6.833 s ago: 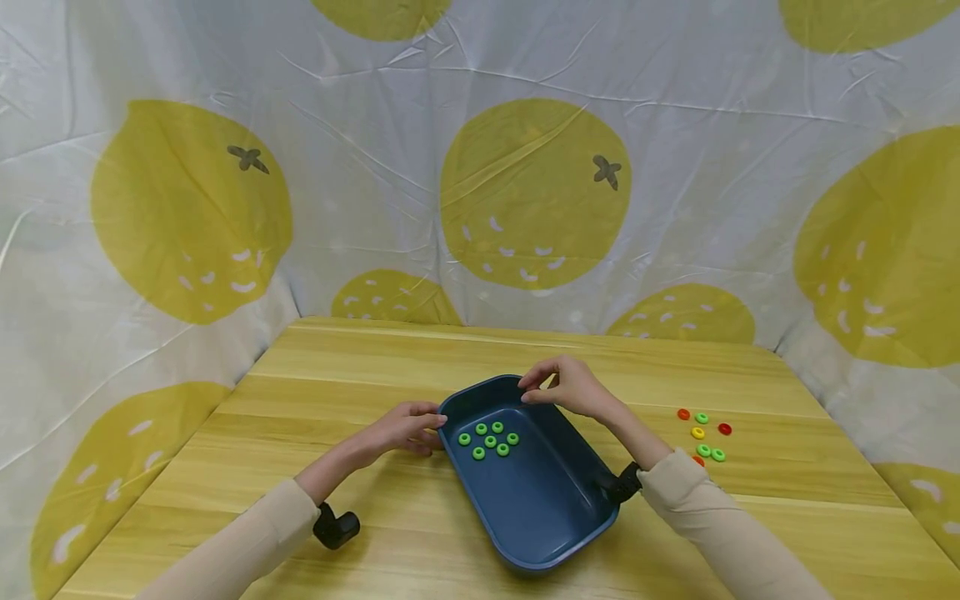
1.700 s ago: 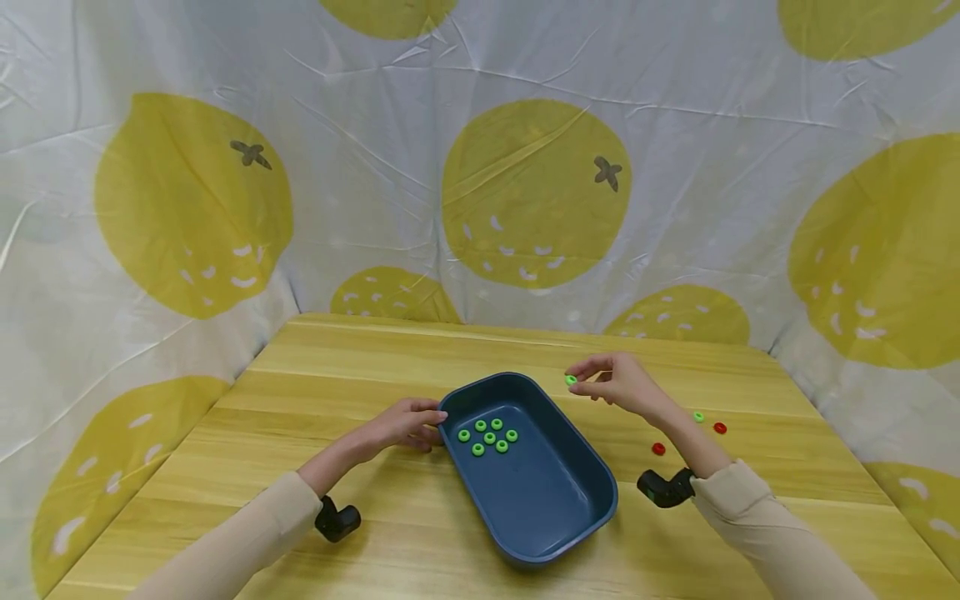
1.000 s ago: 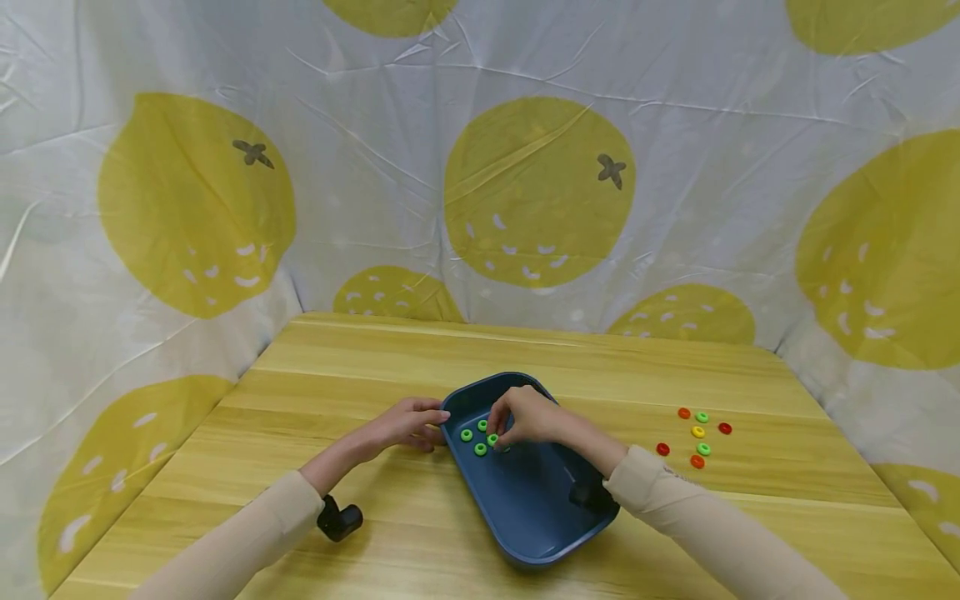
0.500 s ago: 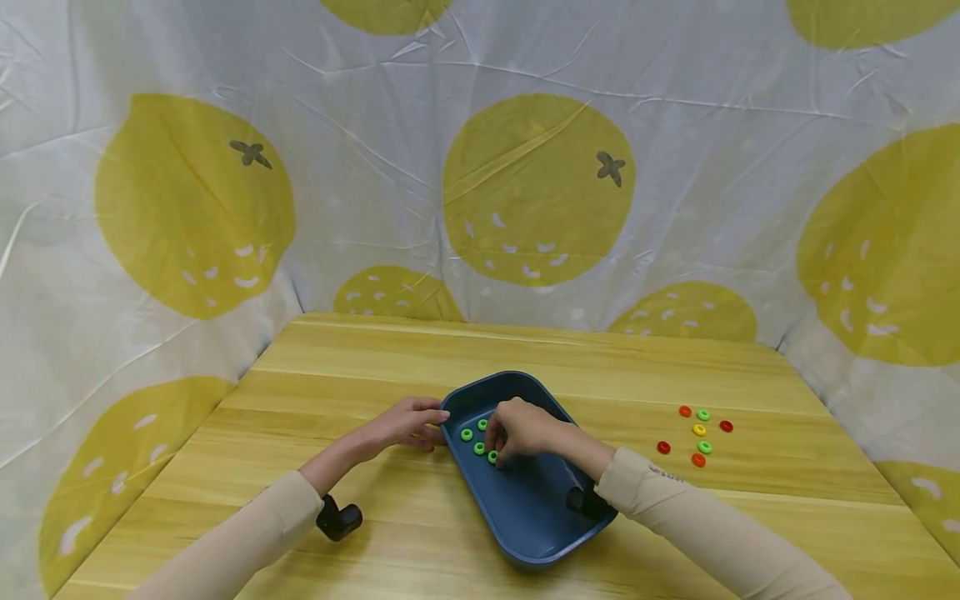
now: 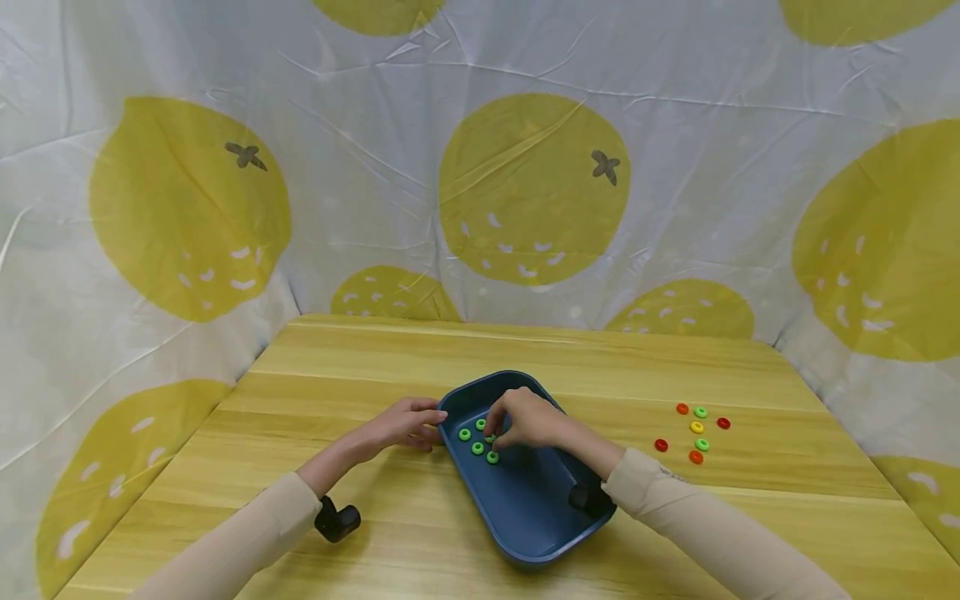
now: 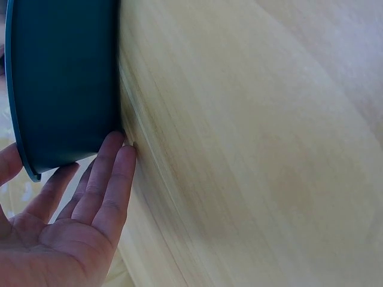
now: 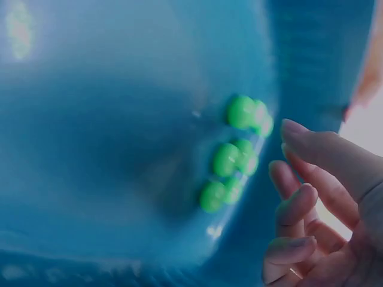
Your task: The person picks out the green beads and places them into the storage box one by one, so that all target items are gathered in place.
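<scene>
In the head view a deep blue rectangular tray (image 5: 525, 500) stands on the table, with several small green rings (image 5: 477, 448) near its far left end. My left hand (image 5: 405, 423) holds the tray's left corner. In the left wrist view its thumb lies at the rim and its fingers (image 6: 108, 197) rest along the outer wall. My right hand (image 5: 528, 419) reaches into the tray over the rings, hiding some of them. The right wrist view has its thumb and fingers (image 7: 296, 206) loosely bent and apart, beside the green rings (image 7: 226, 160), holding nothing.
Right of the tray, on the wooden table (image 5: 360, 358), lie loose rings: a yellow ring (image 5: 697, 427), two green, and several red or orange ones, such as a dark red ring (image 5: 661, 445). A lemon-print cloth (image 5: 360, 192) hangs round the table.
My right hand carried a green ring from the table into the tray and let it go there, nearest the front of the group. My left hand has stayed at the tray's corner.
</scene>
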Motion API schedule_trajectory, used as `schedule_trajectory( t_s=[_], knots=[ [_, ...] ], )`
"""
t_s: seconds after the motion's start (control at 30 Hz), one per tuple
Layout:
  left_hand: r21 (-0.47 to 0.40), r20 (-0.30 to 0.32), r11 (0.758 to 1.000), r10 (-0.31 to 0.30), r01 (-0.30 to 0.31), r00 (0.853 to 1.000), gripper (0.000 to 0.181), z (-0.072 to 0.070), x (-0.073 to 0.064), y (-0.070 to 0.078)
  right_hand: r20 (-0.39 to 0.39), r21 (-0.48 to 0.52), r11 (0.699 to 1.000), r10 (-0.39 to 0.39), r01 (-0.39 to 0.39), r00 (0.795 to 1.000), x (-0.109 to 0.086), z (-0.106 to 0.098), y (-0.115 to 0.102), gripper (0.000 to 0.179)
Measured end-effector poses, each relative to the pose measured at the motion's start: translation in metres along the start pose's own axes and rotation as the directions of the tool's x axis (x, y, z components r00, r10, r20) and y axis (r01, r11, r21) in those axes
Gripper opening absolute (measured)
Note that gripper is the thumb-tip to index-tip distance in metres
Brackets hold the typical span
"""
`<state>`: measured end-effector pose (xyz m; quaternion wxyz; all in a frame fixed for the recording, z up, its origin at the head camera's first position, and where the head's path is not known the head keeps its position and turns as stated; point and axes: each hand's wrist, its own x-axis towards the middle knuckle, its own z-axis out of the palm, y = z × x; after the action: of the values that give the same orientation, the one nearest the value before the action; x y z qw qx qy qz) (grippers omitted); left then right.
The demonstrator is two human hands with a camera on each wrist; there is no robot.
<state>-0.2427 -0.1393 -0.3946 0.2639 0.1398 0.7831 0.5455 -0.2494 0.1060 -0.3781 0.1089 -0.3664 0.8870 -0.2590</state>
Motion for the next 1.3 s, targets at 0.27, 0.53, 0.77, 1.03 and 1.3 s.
schedule_trajectory(
  t_s=[0.27,0.53,0.77,1.03,1.3],
  knots=[
    [-0.011,-0.008,1.000,-0.011,0.011,1.000,0.049,-0.001,0.000,-0.003,-0.130,0.154,0.987,-0.014,0.035,0.991,-0.003,-0.025,0.004,0.019],
    [-0.004,-0.008,1.000,-0.007,0.007,1.000,0.051,0.000,0.000,-0.002,-0.176,0.191,0.981,0.058,-0.024,0.983,-0.013,-0.044,0.013,0.019],
    [-0.005,-0.006,1.000,-0.009,0.009,1.000,0.051,0.000,0.001,-0.002,-0.221,0.205,0.976,0.124,-0.078,0.967,-0.033,-0.060,0.028,0.022],
    [-0.007,-0.019,1.000,-0.016,0.016,1.000,0.053,-0.001,-0.001,-0.002,-0.235,0.256,0.956,0.206,-0.144,0.950,-0.060,-0.077,0.052,0.023],
    [-0.006,-0.017,1.000,-0.015,0.015,1.000,0.054,-0.001,0.000,-0.001,-0.266,0.228,0.946,0.288,-0.230,0.920,-0.099,-0.089,0.078,0.024]
  ],
)
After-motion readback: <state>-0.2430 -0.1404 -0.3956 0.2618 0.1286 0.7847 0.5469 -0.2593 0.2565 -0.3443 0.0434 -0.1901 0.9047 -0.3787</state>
